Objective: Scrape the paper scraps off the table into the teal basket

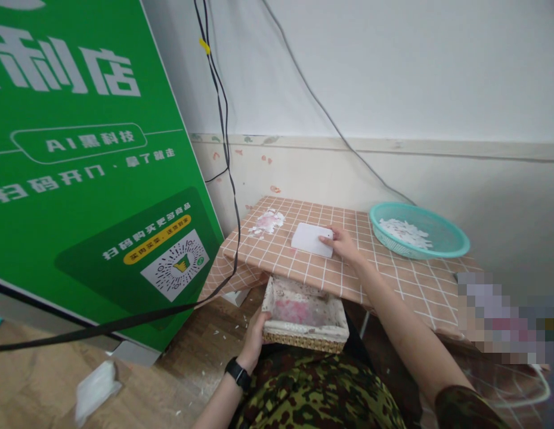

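Pinching white card [307, 239] in right hand [343, 243], gripping basket [306, 331] edge in left hand [257, 332]. Judged partway: pinkish residue [291, 310] inside basket, whitish scraps [268, 221] remaining on tablecloth [330, 211].

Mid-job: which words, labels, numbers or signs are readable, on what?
"利店" on the green panel, cut off at left.
"AI黑科技" in its outlined box.
"扫码开门 · 拿了就走" below that box.
"扫码购买更多商品" above the QR code.
Yellow strip: too small to read.
White plate in the right hand: nothing readable.
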{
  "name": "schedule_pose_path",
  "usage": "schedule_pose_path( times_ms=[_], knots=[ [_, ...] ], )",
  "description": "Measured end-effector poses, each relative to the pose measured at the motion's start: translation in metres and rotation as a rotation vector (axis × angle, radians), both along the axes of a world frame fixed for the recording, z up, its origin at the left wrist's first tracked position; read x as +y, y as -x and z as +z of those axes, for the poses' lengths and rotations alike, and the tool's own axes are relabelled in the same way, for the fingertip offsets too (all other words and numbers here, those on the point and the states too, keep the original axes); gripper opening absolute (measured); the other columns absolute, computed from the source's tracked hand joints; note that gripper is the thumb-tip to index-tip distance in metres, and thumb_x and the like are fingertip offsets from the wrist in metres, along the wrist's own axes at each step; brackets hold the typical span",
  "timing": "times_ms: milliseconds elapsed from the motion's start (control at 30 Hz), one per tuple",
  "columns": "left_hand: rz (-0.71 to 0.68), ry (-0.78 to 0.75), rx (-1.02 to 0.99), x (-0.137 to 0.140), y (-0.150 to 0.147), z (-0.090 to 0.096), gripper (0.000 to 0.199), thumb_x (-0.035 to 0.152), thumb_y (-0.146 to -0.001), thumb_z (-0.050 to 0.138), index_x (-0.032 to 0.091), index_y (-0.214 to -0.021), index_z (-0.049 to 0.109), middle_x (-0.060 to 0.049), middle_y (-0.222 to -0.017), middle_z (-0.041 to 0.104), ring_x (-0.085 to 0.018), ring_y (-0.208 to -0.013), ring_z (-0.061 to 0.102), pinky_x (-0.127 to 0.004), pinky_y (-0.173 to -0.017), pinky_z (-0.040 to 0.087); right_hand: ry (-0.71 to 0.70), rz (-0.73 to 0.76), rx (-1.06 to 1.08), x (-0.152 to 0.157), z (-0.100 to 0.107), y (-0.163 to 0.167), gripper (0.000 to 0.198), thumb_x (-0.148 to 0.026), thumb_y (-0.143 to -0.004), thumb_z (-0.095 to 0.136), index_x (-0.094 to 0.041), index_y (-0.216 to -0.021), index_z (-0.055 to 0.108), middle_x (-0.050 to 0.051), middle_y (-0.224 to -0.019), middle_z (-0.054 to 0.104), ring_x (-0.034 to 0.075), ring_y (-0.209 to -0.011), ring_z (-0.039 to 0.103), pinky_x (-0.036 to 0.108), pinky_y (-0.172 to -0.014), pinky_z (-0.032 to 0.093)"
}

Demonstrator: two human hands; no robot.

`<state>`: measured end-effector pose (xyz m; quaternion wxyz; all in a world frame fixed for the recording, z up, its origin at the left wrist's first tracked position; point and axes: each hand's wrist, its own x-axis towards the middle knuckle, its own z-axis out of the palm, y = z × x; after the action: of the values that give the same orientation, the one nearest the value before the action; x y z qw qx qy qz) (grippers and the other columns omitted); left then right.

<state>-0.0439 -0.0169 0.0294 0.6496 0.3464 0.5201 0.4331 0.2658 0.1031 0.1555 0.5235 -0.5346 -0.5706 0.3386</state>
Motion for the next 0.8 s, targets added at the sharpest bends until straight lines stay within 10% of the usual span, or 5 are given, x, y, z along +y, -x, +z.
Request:
schedule_pose_path(
  times_ms=[800],
  knots=[
    [0.009,0.011,0.047,-0.001,0.0,0.005,0.044,0.046,-0.073,0.052,0.018,-0.107,0.058,-0.005,-0.088,0.062,-0.022,-0.078,0.057,-0.03,-0.052,0.049,0.168,0.264,0.176,-0.049,0.012,0.004,0.042,-0.036,-0.062,0.074,-0.018,-0.098,0.061,0.005,-0.087,0.067,0.017,-0.069,0.06,0.028,-0.059,0.047]
  ],
)
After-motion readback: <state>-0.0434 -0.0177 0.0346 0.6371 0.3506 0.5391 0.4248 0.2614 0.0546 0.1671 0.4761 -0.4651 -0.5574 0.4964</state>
